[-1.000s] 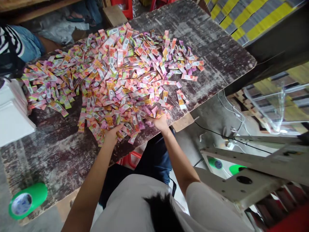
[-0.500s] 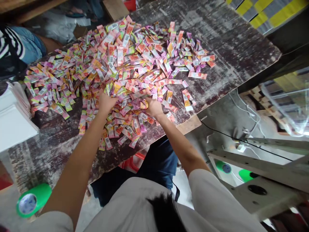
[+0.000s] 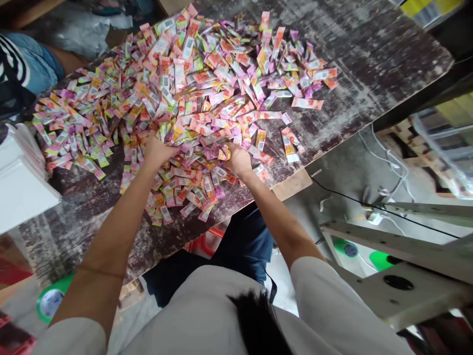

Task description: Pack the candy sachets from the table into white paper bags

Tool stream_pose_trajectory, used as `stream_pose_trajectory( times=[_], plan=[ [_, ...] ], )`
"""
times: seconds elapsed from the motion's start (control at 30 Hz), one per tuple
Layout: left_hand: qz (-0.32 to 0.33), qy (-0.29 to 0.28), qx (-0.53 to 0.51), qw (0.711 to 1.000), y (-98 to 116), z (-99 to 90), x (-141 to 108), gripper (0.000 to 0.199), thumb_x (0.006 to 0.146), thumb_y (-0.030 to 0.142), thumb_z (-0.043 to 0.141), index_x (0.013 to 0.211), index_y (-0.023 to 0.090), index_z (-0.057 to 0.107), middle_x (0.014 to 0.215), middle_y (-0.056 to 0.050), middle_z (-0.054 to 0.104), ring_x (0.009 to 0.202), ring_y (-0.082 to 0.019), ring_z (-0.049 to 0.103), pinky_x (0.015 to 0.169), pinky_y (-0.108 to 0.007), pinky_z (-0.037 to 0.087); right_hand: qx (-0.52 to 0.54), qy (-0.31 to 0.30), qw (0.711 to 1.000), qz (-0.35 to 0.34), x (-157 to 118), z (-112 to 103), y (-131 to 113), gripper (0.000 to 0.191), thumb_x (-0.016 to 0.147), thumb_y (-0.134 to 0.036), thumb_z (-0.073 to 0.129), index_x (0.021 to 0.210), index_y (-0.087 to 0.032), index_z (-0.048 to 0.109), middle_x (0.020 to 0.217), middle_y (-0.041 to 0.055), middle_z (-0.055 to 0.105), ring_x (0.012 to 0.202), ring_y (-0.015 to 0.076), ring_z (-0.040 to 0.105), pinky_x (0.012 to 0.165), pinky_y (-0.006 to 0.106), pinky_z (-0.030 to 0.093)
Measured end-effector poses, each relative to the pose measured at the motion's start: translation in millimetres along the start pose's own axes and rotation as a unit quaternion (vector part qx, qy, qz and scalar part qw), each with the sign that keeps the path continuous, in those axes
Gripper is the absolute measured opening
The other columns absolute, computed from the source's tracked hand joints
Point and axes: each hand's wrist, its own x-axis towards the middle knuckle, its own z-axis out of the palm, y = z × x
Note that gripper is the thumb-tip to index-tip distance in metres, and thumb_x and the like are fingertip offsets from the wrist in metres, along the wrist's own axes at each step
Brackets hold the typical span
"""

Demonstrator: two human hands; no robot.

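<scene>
A wide heap of small stick packets (image 3: 207, 91), pink, orange, purple and green with barcodes, covers much of the worn dark table. Both of my hands are in the near side of the heap. My left hand (image 3: 157, 150) is closed around a bunch of packets at its left end, its fingertips hidden among them. Opposite it, my right hand (image 3: 238, 159) grips the bunch's right end, the thumb against a yellow-orange packet (image 3: 224, 153). Between the hands the packets lie mostly crosswise.
A stack of white sheets or bags (image 3: 25, 180) stands at the table's left. Another person's denim-clad leg (image 3: 35, 61) is at the far left. Green rolls (image 3: 55, 298) lie below the table, with cables (image 3: 388, 158) and a metal frame (image 3: 406, 281) to the right.
The view has shifted slightly, showing more table at the right. My hands stay at the same bunch, the left slightly further left; the packets between them have shifted little.
</scene>
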Motion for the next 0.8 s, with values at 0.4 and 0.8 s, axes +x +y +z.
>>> stream_pose_trajectory(
  times=[0.4, 0.8],
  plan=[
    [0.216, -0.124, 0.115, 0.962, -64.9, 18.3, -92.9, 0.039, 0.062, 0.010, 0.065, 0.100, 0.017, 0.069, 0.109, -0.013, 0.069, 0.108, -0.033, 0.059, 0.096, -0.041, 0.045, 0.396, 0.113, 0.907, 0.087, -23.1, -21.7, 11.5, 0.039, 0.064, -0.032, 0.076, 0.097, -0.014, 0.064, 0.091, 0.0093, 0.072, 0.091, 0.0253, 0.067, 0.082, 0.037, 0.052],
    [-0.169, 0.069, -0.498, 0.848, -38.2, 6.6, -158.8, 0.037, 0.050, 0.030, 0.081, 0.082, 0.018, 0.068, 0.078, -0.001, 0.072, 0.078, -0.021, 0.070, 0.077, -0.037, 0.058, 0.726, -0.184, 0.623, 0.224, -117.8, -19.4, -22.8, 0.026, 0.063, -0.030, 0.080, 0.081, -0.017, 0.066, 0.066, 0.0013, 0.072, 0.065, 0.0201, 0.071, 0.061, 0.030, 0.059]
  ],
)
